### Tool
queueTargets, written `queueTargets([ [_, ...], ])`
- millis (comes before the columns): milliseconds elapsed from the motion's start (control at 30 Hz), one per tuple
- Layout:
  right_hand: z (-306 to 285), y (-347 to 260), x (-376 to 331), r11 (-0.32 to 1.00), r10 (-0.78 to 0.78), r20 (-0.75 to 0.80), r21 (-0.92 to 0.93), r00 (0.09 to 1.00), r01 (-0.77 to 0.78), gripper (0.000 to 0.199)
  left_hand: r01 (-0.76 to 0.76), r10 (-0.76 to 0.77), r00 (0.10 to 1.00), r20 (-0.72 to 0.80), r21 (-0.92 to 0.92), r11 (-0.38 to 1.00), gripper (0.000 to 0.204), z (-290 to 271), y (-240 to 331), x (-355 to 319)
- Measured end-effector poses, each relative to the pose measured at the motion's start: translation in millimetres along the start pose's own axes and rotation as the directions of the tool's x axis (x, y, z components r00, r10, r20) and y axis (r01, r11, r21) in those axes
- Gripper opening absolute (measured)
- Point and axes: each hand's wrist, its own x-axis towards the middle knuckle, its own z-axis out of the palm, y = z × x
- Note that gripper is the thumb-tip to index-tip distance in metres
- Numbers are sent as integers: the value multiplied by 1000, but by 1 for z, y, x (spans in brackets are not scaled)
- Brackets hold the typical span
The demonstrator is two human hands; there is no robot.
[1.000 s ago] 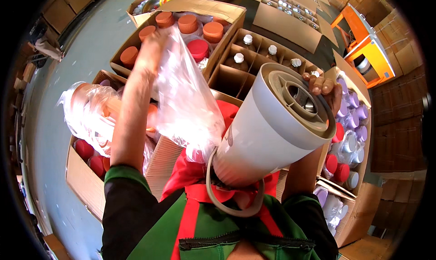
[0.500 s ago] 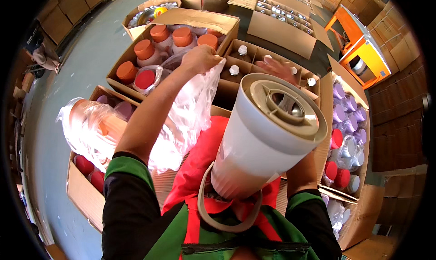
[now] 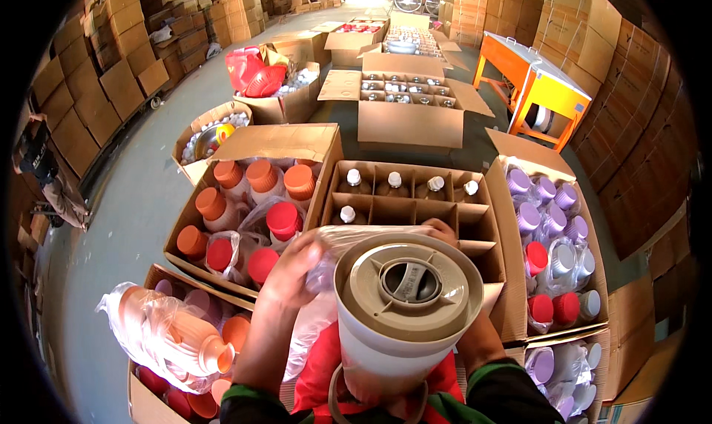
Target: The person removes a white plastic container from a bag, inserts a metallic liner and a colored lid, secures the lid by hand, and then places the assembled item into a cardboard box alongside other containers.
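A white, translucent flask casing (image 3: 393,353) with a beige round base (image 3: 404,276) facing up stands in front of my chest, its loop handle hanging below. Just beyond it, a clear plastic bag (image 3: 356,236) is stretched between my two hands. My left hand (image 3: 293,272), slightly blurred, grips the bag at the casing's left side. Behind the casing's far rim, my right hand (image 3: 443,231) shows only in part, its fingers at the bag's right end. The casing hides the rest of that hand.
Ahead is a divided carton (image 3: 415,210) with several white-tipped bottles. At left, a carton holds orange- and red-capped flasks (image 3: 261,176); nearer lies a bagged peach flask (image 3: 167,335). At right, a carton holds purple-, red- and white-capped flasks (image 3: 552,220). An orange table (image 3: 534,75) stands farther off.
The view has tilted up. Both hands have drawn back from the cartons toward the casing, and the bag is now spread between them. The casing stands more upright.
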Motion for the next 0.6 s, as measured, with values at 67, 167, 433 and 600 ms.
queueTargets([
  [67,-13,-35,-38,812,-7,-70,581,998,46,6,-139,139,977,161,-9,990,37,4,8,-28],
  [167,-23,-80,-101,849,-346,191,481,919,220,20,-485,178,710,682,290,825,27,14,12,-60],
  [433,-5,-45,-135,982,147,295,-160,944,-103,4,-702,-227,632,741,671,237,24,95,2,-111],
  [600,2,-28,-116,981,184,367,-121,912,-150,6,-686,-85,727,682,713,-144,28,105,-30,-118],
])
